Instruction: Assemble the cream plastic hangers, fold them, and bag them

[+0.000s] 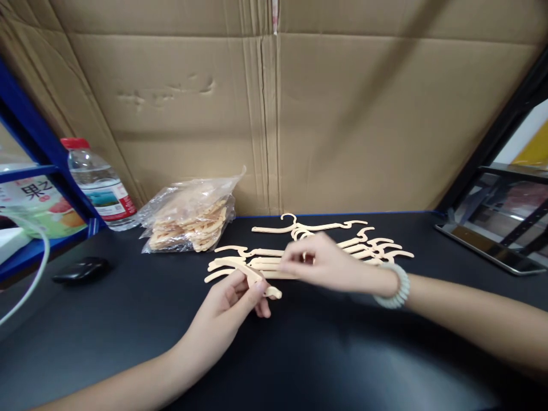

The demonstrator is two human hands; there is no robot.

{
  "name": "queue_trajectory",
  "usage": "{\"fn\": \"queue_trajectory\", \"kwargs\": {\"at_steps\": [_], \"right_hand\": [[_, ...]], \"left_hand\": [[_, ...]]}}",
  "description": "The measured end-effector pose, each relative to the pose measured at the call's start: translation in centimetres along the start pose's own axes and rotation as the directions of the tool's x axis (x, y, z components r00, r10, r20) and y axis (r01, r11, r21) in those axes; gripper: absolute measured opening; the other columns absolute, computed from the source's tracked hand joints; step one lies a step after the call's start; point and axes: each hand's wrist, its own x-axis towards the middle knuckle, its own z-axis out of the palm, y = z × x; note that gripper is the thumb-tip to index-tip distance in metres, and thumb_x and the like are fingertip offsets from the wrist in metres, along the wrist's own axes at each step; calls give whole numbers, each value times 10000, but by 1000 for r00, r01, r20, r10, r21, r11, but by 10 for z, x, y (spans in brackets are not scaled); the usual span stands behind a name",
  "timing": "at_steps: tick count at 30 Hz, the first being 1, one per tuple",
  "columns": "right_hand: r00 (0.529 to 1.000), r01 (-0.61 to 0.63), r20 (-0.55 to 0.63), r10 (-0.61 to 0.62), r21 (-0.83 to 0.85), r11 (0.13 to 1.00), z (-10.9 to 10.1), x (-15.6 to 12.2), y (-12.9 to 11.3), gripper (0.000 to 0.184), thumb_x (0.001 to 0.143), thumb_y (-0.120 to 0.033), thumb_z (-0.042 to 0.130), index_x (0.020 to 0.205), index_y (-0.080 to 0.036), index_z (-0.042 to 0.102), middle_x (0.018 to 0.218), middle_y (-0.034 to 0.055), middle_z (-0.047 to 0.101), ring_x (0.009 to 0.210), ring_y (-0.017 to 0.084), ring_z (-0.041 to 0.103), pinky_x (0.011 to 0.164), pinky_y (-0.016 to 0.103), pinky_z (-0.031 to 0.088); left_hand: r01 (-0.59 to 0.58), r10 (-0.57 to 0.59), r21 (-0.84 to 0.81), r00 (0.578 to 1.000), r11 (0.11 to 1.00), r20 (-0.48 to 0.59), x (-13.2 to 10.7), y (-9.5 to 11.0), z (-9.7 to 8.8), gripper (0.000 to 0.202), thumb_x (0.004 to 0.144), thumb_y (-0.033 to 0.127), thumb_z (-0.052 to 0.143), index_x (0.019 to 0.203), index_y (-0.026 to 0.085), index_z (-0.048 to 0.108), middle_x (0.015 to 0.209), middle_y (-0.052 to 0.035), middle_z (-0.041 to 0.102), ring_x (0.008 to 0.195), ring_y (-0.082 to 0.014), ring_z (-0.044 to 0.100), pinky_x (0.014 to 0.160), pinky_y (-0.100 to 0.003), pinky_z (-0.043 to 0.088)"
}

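Note:
Several small cream plastic hangers (351, 242) lie spread in a loose row on the black table (128, 319). My left hand (231, 308) is closed in a pinch on one small hanger piece (261, 282) at the near left end of the row. My right hand (325, 262), with a white bead bracelet (396, 288) on the wrist, reaches over the middle of the row with its fingers curled down onto the hangers; it is blurred, and I cannot see whether it grips one.
A clear plastic bag (188, 220) full of more cream hangers lies at the back left. A water bottle (100, 185) stands by a blue shelf frame (38, 142). A black mouse (81, 269) lies left. Cardboard (274, 114) walls the back; a tablet (488, 245) lies right.

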Motion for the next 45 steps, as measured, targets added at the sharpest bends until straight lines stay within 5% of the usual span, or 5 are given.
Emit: {"fn": "queue_trajectory", "kwargs": {"at_steps": [3,12,20,29,45], "right_hand": [[988,-110,-142,65,-333,936,-33,16,44,183,900,-273,562,892,-171,713,755,17,684,652,120,582,628,239,425],[973,-225,-52,226,-449,865,-69,15,131,84,795,-244,676,771,-166,696,816,68,706,744,189,629,697,303,465],[965,-262,-147,218,-485,834,-85,7,96,84,844,-253,587,798,-184,595,713,17,645,623,154,555,595,275,393],[948,-261,-264,175,-339,904,-84,-60,35,187,888,-380,570,958,-208,598,880,50,680,761,185,636,683,297,504],[946,-209,-297,133,-244,947,-48,-107,37,136,868,-324,631,974,-241,650,980,51,708,886,212,686,791,323,580]], "left_hand": [[36,-37,-92,999,995,-9,1,-1,-1,303,892,458,597,798,174,544,751,-22,687,594,-131,606,608,-264,503],[21,-25,-77,999,997,-44,2,-4,-2,285,829,377,686,717,174,521,792,-1,616,645,-109,559,607,-226,488],[31,-38,-106,998,994,-59,-2,-6,-5,175,840,331,682,800,176,612,789,11,568,681,-110,501,623,-216,450],[-6,-7,-134,995,991,-95,-1,-11,-6,153,875,322,653,795,197,614,760,26,533,702,-106,479,675,-209,415],[43,-71,-239,991,970,-111,0,-9,-8,137,793,313,752,798,207,666,784,18,531,726,-118,457,680,-216,393]]}}
